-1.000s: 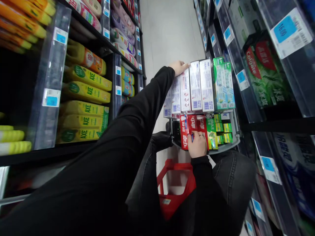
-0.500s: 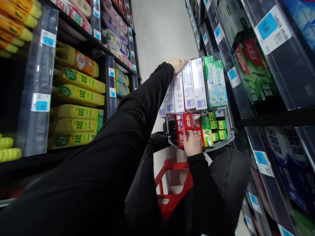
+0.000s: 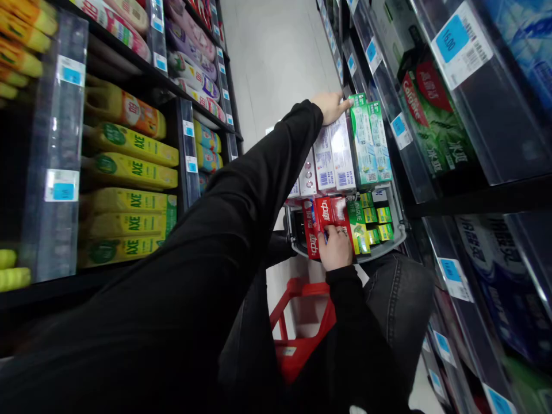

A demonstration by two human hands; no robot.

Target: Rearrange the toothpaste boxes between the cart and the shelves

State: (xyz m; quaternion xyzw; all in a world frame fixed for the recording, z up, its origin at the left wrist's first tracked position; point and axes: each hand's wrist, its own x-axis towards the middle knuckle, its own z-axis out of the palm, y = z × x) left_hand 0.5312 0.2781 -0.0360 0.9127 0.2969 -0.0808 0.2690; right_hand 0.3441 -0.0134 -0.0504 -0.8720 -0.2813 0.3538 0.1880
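A grey basket (image 3: 390, 244) rests on my knees, packed with toothpaste boxes. My left hand (image 3: 333, 106) lies on the far top ends of the upright white boxes (image 3: 334, 158), its fingers bent over them and reaching the green boxes (image 3: 368, 141). My right hand (image 3: 336, 248) is at the basket's near edge, fingers curled against the red toothpaste boxes (image 3: 325, 221) lying there. Small green and yellow boxes (image 3: 375, 221) fill the basket's right side.
Shelves line both sides of a narrow aisle. Yellow AXE bottles (image 3: 129, 172) fill the left shelves, Colgate packs (image 3: 435, 123) and blue price tags the right. A red stool (image 3: 302, 328) stands under me. Pale floor (image 3: 276, 52) runs ahead.
My left hand has slid right along the tops of the upright boxes, from the white ones toward the green ones. My right hand stays on the red boxes.
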